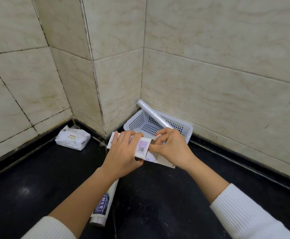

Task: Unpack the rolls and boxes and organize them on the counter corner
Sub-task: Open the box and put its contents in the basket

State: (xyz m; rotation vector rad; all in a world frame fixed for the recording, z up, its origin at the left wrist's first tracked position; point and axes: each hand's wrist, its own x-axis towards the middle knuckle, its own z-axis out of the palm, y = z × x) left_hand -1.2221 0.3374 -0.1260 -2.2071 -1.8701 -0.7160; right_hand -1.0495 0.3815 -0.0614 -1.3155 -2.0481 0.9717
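The single camera sat on the person's head and looked forward and down into the corner of a black counter, where the tiled walls met. It was close. The left hand and right hand, holding a small box between them, filled the middle of the picture, and both forearms ran in from the bottom edge. A white basket lay just beyond the hands, near the centre. The wide lens bent the tile joints toward the edges, and the walls took up the upper half.

The roll reads 鲜万家; the box bears a barcode.
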